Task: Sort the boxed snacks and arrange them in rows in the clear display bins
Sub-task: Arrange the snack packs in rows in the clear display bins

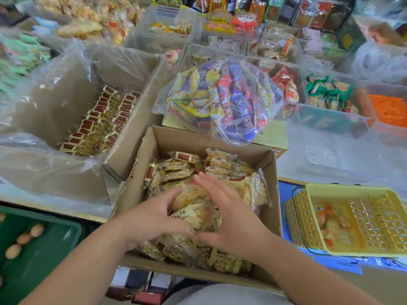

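Observation:
A cardboard box point(267, 166) in front of me holds several gold-wrapped snack packets point(220, 164) with dark red labels. Both hands are inside it. My left hand point(152, 219) curls its fingers and thumb around a bundle of packets point(193, 213) at the box's middle. My right hand point(233, 212) lies flat with straight fingers against the right side of the same bundle. To the left, a big plastic-lined carton point(55, 102) holds the same packets standing in neat rows point(99, 124). An empty clear bin point(337, 137) stands at right.
A clear bag of yellow, blue and red snacks point(220, 95) lies on a carton behind the box. A yellow basket point(352, 219) sits at right, a green crate with eggs point(26, 245) at lower left. Several clear bins of snacks point(328, 93) fill the back.

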A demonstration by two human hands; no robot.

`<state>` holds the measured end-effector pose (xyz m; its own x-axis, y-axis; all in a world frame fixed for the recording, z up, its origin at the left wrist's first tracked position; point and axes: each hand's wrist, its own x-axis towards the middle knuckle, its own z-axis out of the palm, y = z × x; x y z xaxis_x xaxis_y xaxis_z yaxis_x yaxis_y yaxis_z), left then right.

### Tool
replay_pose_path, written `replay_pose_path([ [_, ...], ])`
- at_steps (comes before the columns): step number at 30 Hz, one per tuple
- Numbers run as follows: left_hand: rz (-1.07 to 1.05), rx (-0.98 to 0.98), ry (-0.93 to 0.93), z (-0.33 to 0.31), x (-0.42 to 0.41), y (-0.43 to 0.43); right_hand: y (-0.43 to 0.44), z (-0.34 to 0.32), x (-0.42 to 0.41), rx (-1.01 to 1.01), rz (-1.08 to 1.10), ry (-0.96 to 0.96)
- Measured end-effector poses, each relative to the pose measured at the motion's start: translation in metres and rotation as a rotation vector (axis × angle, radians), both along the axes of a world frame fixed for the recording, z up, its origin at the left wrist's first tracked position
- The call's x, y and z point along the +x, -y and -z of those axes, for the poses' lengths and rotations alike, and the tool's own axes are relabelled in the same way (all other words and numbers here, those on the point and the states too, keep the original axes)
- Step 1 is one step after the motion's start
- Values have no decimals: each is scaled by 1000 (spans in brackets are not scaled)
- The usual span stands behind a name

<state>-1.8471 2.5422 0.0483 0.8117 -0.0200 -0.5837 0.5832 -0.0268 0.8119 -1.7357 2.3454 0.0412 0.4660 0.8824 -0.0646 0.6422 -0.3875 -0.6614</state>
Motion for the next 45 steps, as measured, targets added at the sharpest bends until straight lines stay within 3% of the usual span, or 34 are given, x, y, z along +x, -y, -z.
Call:
replay_pose_path([
  [5,-23,-37,5,18,12,9,8,-4,17,-75,54,83],
  [7,-33,116,-29,36,13,2,25,-4,26,-224,96,15],
  [9,0,394,-84,62,11,-8,46,-3,36,-386,91,-34],
  [11,140,634,-172,89,10,-16,63,-2,41,-538,59,-50],
  [13,290,728,-257,110,12,-20,72,1,42,-686,9,-25],
  [17,488,732,-363,135,21,-20,69,19,35,-757,-28,138],
  [22,548,644,-461,152,28,-16,74,46,22,-698,-26,241],
  [29,582,780,-498,171,43,-12,74,65,-2,-572,74,53],
  [33,436,652,-490,181,41,-11,71,68,-5,-507,155,42],
  [45,568,435,-661,177,55,-13,66,64,-4,-461,245,-56],
])
